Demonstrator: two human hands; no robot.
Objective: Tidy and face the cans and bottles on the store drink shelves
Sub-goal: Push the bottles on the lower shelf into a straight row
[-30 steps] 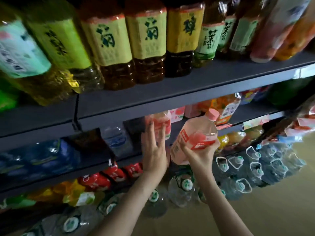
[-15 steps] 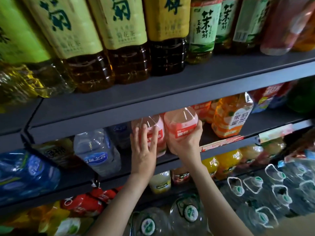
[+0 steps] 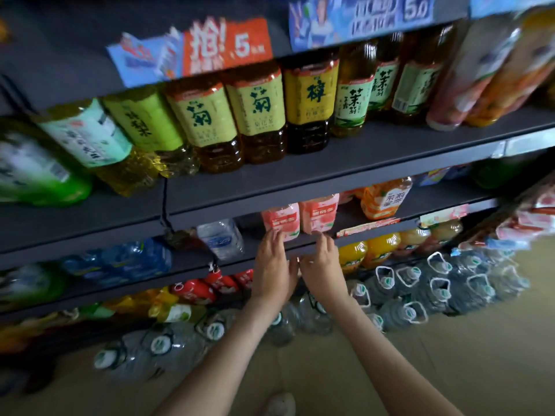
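Two pink peach-drink bottles stand side by side on the middle shelf (image 3: 354, 216), the left pink bottle (image 3: 280, 219) and the right pink bottle (image 3: 319, 213), labels facing out. My left hand (image 3: 271, 268) is just below the left one, its straight fingertips touching the bottle's base. Just under the right bottle is my right hand (image 3: 322, 264), fingers relaxed at the shelf's front edge and gripping nothing. The two hands almost touch each other.
A clear water bottle (image 3: 222, 240) stands left of the pink pair, an orange tea bottle (image 3: 384, 198) to the right. Large tea bottles (image 3: 258, 115) fill the shelf above. Orange juice bottles (image 3: 369, 250) sit below, and handled water jugs (image 3: 420, 289) crowd the floor.
My right hand set the pink bottle upright on the shelf beside the other one and let go. Both hands have dropped to the shelf edge. My view has tilted upward.
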